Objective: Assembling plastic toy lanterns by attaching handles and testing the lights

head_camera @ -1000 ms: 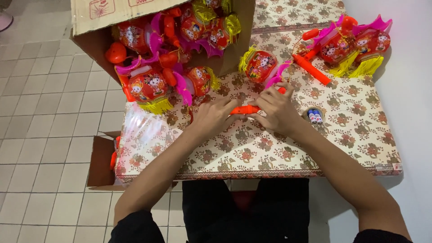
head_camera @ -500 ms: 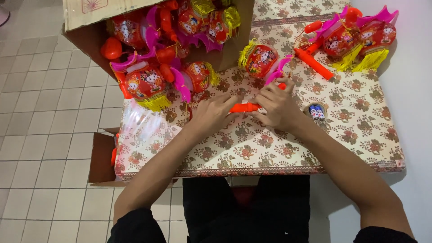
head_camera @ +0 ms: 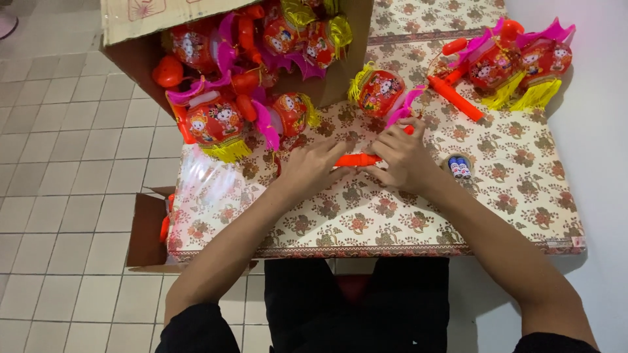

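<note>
Both hands down on the patterned tablecloth [head_camera: 392,222], meeting at a short orange stick [head_camera: 356,159] that lies level between them. Left hand [head_camera: 307,171]: fingers curled, tips pinched on the stick's left end, palm down on the cloth. Right hand [head_camera: 402,157]: fingers bent and closed over the stick's right end; a bit of orange also shows above its knuckles, can't tell if that's the same piece. So the stick is gripped at both ends, mid-section exposed in the gap between the hands. Just beyond the right hand's fingers: a red toy lantern [head_camera: 381,92] with yellow tassel and pink trim, close to touching the fingertips. Just right of the right wrist: two small batteries [head_camera: 459,167], side by side, not touched. Further out past the right hand: a longer orange stick [head_camera: 456,98] and two more lanterns [head_camera: 520,65]. Beyond the left hand: a tipped cardboard box [head_camera: 163,19] spilling more lanterns onto the cloth. Left of the left forearm: clear plastic wrap [head_camera: 206,183] at the table edge.
</note>
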